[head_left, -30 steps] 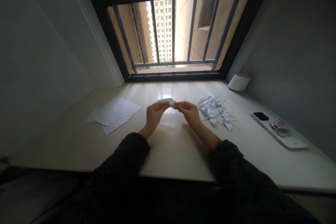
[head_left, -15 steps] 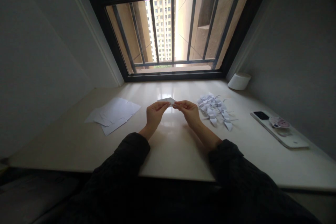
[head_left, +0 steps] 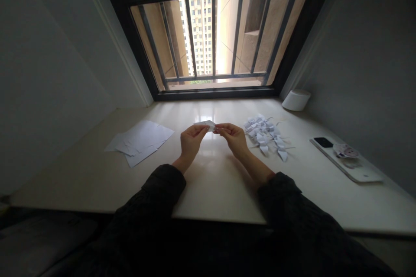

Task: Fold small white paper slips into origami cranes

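A small piece of folded white paper [head_left: 206, 124] is held up above the middle of the counter, between my two hands. My left hand [head_left: 192, 139] pinches its near edge with thumb and fingers. At its right end, my right hand [head_left: 234, 137] pinches it too, the fingertips of both hands close together. Part of the paper is hidden behind the fingers. To the right of my right hand lies a heap of small folded white paper figures [head_left: 261, 130], several with thin points sticking out.
Loose white paper sheets [head_left: 147, 138] overlap on the left of the pale counter [head_left: 208, 190]. A phone [head_left: 347, 162] with a round grip on its back lies at the right. Behind it stands a white rounded object [head_left: 296, 100] by the wall, near the barred window [head_left: 214, 88].
Both hands keep their pinch on the folded paper. The paper and the left fingertips have shifted very slightly left; the other things stay where they were.
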Tool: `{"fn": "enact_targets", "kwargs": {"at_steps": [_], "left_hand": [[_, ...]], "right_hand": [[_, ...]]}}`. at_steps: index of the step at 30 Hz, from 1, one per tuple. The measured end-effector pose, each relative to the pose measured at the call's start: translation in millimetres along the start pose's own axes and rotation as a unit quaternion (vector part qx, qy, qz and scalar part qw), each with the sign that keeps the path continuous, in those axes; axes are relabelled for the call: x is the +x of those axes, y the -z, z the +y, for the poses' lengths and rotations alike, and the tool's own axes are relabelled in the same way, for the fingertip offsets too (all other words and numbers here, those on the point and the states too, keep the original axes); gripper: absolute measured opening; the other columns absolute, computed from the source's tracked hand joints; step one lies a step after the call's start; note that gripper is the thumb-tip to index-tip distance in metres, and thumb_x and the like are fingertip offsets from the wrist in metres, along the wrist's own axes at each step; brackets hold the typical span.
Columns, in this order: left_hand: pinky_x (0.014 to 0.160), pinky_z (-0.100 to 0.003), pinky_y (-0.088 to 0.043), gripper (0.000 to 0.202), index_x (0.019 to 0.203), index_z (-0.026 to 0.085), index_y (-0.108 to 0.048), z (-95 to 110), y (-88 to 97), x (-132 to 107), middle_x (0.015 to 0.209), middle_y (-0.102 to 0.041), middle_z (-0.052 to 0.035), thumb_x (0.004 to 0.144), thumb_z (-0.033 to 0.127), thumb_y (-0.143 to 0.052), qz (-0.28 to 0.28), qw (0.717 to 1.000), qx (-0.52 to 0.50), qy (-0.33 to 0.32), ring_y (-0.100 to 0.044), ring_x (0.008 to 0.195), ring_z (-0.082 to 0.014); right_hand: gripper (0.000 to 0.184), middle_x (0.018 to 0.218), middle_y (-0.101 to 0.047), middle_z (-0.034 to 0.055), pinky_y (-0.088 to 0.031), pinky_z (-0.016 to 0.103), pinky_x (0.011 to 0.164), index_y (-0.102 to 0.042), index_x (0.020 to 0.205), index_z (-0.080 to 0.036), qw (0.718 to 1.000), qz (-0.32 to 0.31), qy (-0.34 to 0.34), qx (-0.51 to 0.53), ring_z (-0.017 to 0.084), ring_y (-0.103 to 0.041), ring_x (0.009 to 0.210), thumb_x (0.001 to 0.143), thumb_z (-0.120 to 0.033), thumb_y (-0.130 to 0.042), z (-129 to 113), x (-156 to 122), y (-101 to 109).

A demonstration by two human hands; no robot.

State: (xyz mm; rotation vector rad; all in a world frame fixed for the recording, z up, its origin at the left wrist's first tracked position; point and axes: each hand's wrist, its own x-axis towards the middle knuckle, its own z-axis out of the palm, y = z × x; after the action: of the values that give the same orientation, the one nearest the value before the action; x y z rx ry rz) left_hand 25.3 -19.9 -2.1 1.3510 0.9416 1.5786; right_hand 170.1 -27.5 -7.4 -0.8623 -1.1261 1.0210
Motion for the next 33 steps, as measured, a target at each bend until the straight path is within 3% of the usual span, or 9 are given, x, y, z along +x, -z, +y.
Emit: {"fn": "enact_targets", "kwargs": {"at_steps": [8,14,23,33], "left_hand": [[0.08,-0.036,-0.053,0.022,0.082,0.017,-0.071,-3.2,2.9,3.2,0.09,-0.072,-0.0067,0.067,0.033,-0.074,-0.001,1.0,0.008,-0.009,-0.067,0.083,-0.0194],[0.082,-0.037,-0.052,0.021,0.081,0.017,-0.071,-0.1,5.6,6.4,0.088,-0.072,-0.0064,0.067,0.032,-0.074,0.01,1.0,0.016,-0.016,-0.067,0.084,-0.0202],[0.084,-0.038,-0.053,0.021,0.082,0.017,-0.07,-2.8,4.8,3.3,0.086,-0.072,-0.0057,0.067,0.032,-0.074,-0.036,0.998,0.024,-0.037,-0.067,0.083,-0.0193],[0.077,-0.035,-0.053,0.02,0.078,0.016,-0.07,-1.8,1.7,2.7,0.085,-0.072,-0.0066,0.065,0.031,-0.075,-0.022,1.0,0.003,0.005,-0.067,0.078,-0.0182]], "right_hand": [[0.033,0.076,-0.072,0.0034,-0.049,0.033,0.071,-0.066,0.092,-0.022,0.999,-0.027,0.021,-0.031,0.021,-0.069,0.079,0.072,-0.048,-0.065,-1.7,0.0,2.9],[0.036,0.08,-0.072,0.0043,-0.048,0.03,0.069,-0.065,0.1,-0.022,0.999,-0.034,-0.001,-0.001,0.021,-0.069,0.082,0.081,-0.051,-0.053,-1.8,1.2,8.5],[0.029,0.073,-0.072,0.0024,-0.051,0.032,0.069,-0.07,0.083,-0.022,1.0,0.003,-0.001,-0.002,0.02,-0.068,0.074,0.063,-0.042,-0.075,1.6,0.7,-0.2],[0.028,0.065,-0.07,0.001,-0.052,0.032,0.068,-0.069,0.077,-0.02,1.0,0.014,0.016,0.013,0.018,-0.067,0.066,0.058,-0.038,-0.079,8.8,0.6,1.2]]}}
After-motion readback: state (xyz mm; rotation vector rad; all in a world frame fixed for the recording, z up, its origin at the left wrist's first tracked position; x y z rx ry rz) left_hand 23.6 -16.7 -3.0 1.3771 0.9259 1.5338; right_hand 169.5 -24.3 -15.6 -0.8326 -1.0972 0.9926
